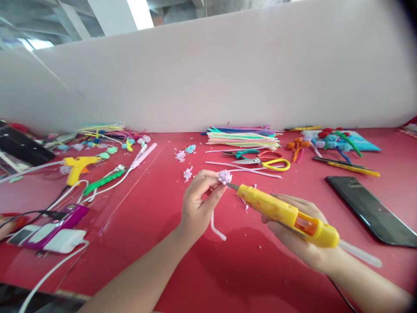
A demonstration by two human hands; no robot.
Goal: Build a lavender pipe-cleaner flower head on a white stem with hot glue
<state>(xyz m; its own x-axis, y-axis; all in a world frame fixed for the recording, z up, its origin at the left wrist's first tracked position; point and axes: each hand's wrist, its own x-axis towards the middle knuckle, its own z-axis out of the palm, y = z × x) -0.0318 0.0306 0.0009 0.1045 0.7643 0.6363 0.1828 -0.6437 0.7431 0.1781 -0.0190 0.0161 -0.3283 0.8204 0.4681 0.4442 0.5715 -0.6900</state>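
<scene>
Worktop (130,269), smooth, red and faintly glossy, running back to a pale partition (208,78). Over its middle, well in from the far edge, a lilac tuft (224,177) is showing short, fuzzy, petal-like loops packed into a rounded head. Left hand (199,202) is pinching it low down between thumb and forefinger, the tips nearly meeting; the other fingers are curling inward. Right hand (293,232) is gripping a yellow glue gun (276,208), hard plastic, its fingers closing from behind and below, tips partly hidden. The gun's metal nozzle (232,186) is pointing at the tuft's base; whether it is touching, cannot tell. A cloudy, rod-like glue stick (361,253) is jutting from the rear. A bent, fuzzy lilac strand (215,228) is showing below the left hand. Along the far edge, a bundle of velvety pipe cleaners (243,139) is lying, with scissors (260,161) nearer. Toward the right edge, a flat black phone (371,211) is resting.
</scene>
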